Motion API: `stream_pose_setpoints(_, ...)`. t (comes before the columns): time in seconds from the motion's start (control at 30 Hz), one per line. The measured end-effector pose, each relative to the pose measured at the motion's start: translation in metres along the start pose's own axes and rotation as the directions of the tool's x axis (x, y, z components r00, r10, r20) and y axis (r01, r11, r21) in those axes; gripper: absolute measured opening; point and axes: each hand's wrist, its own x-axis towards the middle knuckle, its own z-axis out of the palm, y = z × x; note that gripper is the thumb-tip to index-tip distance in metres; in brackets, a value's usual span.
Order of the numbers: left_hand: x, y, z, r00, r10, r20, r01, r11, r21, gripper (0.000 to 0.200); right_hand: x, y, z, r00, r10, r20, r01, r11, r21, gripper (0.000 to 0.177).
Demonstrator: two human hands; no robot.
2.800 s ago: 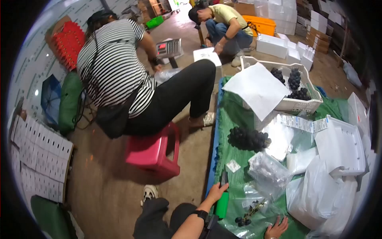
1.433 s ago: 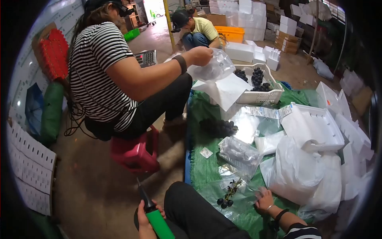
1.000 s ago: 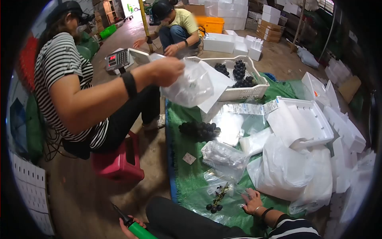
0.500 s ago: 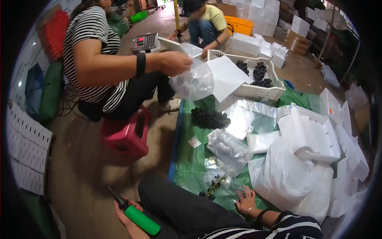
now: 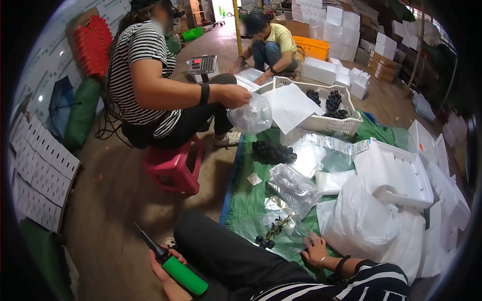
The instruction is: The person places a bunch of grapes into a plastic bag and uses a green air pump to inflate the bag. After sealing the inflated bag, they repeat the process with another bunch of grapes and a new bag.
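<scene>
My left hand (image 5: 161,265) is closed around a green hand air pump (image 5: 186,277), whose thin black nozzle points up and left. Its fingers wrap the barrel near the black collar, beside my left knee. Out on the green mat (image 5: 241,200), my right hand (image 5: 315,251) lies with its fingers stretched, touching the edge of a clear plastic bag (image 5: 296,236). A small grape stem with a few dark grapes (image 5: 266,242) lies left of that hand. Farther up the mat are a dark grape bunch (image 5: 273,152) and a pile of clear plastic packaging (image 5: 293,186).
On a red stool (image 5: 173,168), a person in stripes holds a clear bag (image 5: 251,115) near a scale (image 5: 202,65). Another person crouches at a white foam box (image 5: 251,75). A white crate (image 5: 346,127) contains grapes. White plastic bags (image 5: 356,215) and foam trays (image 5: 401,165) crowd the right.
My view has turned slightly left, so the scene sits farther right. The striped person's hand is still on the clear bag. My own hands keep their places, the left around the pump.
</scene>
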Motion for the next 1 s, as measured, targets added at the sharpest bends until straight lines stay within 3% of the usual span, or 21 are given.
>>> stream_pose_setpoints(0.17, -0.001, -0.001, 0.000, 0.999, -0.032, -0.039, 0.033, 0.999, 0.014, 0.051, 0.014, 0.020, -0.016, 0.973, -0.225, 0.047, 0.229, 0.968, -0.099, 0.055)
stream_pose_setpoints(0.43, 0.026, -0.010, 0.015, 0.979, -0.031, -0.201, 0.039, 0.999, 0.038, 0.049, 0.025, 0.020, -0.019, 0.976, -0.213, 0.042, 0.209, 0.974, 0.084, 0.051)
stream_pose_setpoints(0.73, 0.024, -0.009, 0.043, 0.941, 0.041, -0.337, -0.040, 0.999, 0.009, 0.049, 0.030, 0.021, -0.014, 0.975, -0.213, 0.060, 0.209, 0.976, 0.064, 0.053)
stream_pose_setpoints(0.77, 0.019, -0.005, 0.048, 0.944, 0.057, -0.325, -0.056, 0.998, 0.012, 0.050, 0.033, 0.023, -0.019, 0.969, -0.239, 0.060, 0.235, 0.970, 0.064, 0.053)
stream_pose_setpoints(0.83, 0.012, 0.005, 0.056, 0.946, 0.082, -0.315, -0.079, 0.997, 0.020, 0.050, 0.033, 0.021, -0.018, 0.945, -0.173, 0.277, 0.165, 0.985, 0.054, 0.057)
stream_pose_setpoints(0.9, 0.004, 0.014, 0.060, 0.971, 0.126, -0.202, -0.129, 0.992, 0.001, 0.051, 0.028, 0.025, -0.011, 0.943, -0.198, 0.266, 0.190, 0.980, 0.055, 0.058)
stream_pose_setpoints(1.0, 0.019, 0.006, 0.037, 0.969, 0.082, -0.235, -0.109, 0.989, -0.103, 0.053, 0.024, 0.026, -0.001, 0.970, -0.168, 0.173, 0.156, 0.984, 0.081, 0.058)
